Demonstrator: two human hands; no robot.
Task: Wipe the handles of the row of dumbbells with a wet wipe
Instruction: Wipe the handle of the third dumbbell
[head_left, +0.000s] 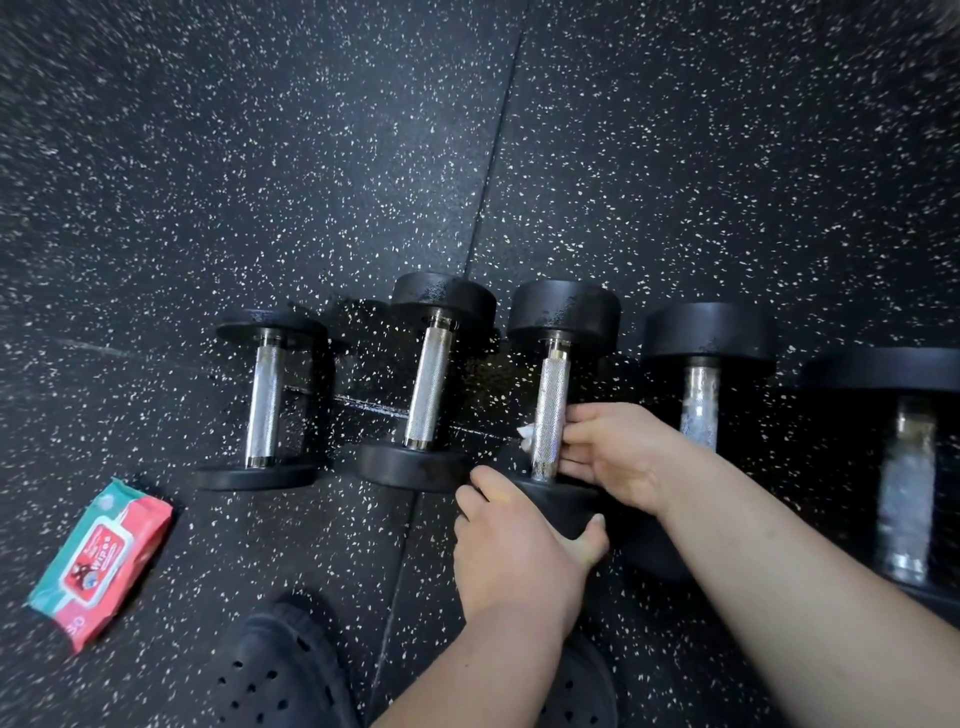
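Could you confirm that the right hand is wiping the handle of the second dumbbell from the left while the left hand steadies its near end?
Not quite: the head view shows the right hand wiping the handle of the third dumbbell from the left, not the second dumbbell, while the left hand steadies its near end.

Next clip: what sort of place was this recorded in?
Probably a gym or weight room: speckled black rubber floor, a row of dumbbells with knurled steel handles, and a pack of wipes lying beside them.
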